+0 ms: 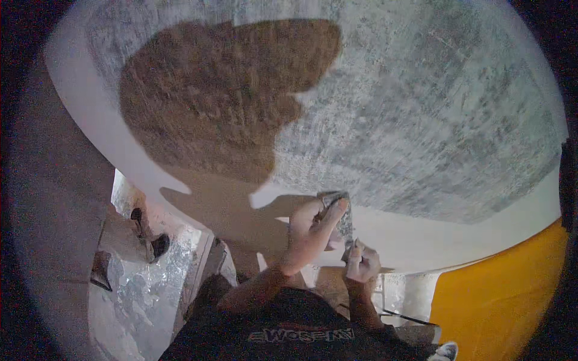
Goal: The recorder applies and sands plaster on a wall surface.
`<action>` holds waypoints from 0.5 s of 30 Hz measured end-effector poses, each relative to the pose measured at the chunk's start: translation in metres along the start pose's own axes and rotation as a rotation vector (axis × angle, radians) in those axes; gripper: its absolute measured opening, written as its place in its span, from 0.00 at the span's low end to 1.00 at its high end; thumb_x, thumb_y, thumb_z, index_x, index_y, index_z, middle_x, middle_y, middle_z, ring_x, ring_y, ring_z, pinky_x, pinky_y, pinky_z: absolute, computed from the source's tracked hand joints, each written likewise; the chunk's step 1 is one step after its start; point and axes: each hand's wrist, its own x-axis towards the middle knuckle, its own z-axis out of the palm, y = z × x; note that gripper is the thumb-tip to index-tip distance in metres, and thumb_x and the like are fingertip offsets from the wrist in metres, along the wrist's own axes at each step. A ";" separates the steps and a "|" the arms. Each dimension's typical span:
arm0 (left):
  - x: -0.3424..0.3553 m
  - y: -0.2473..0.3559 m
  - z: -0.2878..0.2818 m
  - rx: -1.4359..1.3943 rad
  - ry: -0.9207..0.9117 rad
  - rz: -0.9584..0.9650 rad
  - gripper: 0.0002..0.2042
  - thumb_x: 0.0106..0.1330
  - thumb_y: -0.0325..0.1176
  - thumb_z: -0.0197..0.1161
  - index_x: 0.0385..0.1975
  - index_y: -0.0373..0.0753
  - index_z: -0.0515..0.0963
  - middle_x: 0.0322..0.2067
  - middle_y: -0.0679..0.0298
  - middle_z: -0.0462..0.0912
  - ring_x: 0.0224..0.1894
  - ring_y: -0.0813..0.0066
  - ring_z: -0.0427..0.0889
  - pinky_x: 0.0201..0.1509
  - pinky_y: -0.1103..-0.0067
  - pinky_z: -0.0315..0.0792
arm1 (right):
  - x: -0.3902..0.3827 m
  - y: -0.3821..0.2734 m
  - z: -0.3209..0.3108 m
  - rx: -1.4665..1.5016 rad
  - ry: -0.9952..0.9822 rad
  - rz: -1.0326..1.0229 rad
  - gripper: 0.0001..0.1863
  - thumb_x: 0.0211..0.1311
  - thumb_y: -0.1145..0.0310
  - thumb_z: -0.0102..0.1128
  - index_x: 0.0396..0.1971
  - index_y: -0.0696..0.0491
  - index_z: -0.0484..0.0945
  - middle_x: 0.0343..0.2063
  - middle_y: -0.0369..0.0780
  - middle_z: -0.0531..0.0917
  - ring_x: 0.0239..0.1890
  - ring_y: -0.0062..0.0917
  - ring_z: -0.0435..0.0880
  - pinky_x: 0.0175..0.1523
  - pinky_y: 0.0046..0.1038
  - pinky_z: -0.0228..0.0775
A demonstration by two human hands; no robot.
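1. A flat grey tool (345,224), dusty and mottled, sits just below the lower edge of the grey-coated patch (433,114); whether it touches the surface cannot be told.
2. The left hand (308,231) pinches the tool, thumb laid along its face, below the patch's lower edge.
3. The right hand (362,263), farther below the patch, is curled tight at the tool's lower end; whether it holds that piece or a second is unclear.
4. A steady grip at both ends would likely serve best, with fingers clear of the working edge and the face kept level, lest a corner score the coating.
5. Around the patch runs a smooth white panel (475,240); the patch itself looks streaked and uneven, a broad shadow (211,96) darkening its left part.
6. Below and left of the patch, a pale, blotched floor (144,295); below its right end, a yellow sheet (481,295).
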 end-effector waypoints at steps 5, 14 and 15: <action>0.005 -0.003 -0.007 -0.053 -0.042 -0.042 0.13 0.61 0.40 0.58 0.31 0.34 0.76 0.16 0.74 0.71 0.15 0.91 0.69 0.15 0.90 0.61 | -0.006 0.002 0.003 -0.004 -0.060 -0.093 0.09 0.61 0.70 0.49 0.30 0.61 0.71 0.16 0.38 0.73 0.17 0.17 0.69 0.24 0.21 0.64; 0.011 0.005 -0.013 0.038 -0.037 -0.005 0.13 0.60 0.39 0.60 0.30 0.33 0.77 0.16 0.73 0.72 0.15 0.90 0.68 0.16 0.87 0.61 | -0.003 0.008 0.013 0.176 0.016 -0.102 0.07 0.59 0.72 0.51 0.27 0.61 0.69 0.19 0.42 0.74 0.18 0.21 0.72 0.25 0.25 0.67; 0.007 0.003 -0.012 0.053 -0.026 -0.022 0.13 0.59 0.39 0.60 0.28 0.33 0.77 0.16 0.73 0.72 0.15 0.89 0.68 0.16 0.87 0.61 | 0.006 -0.007 0.015 0.178 0.016 -0.090 0.07 0.59 0.72 0.51 0.27 0.61 0.69 0.19 0.42 0.74 0.18 0.21 0.72 0.25 0.25 0.67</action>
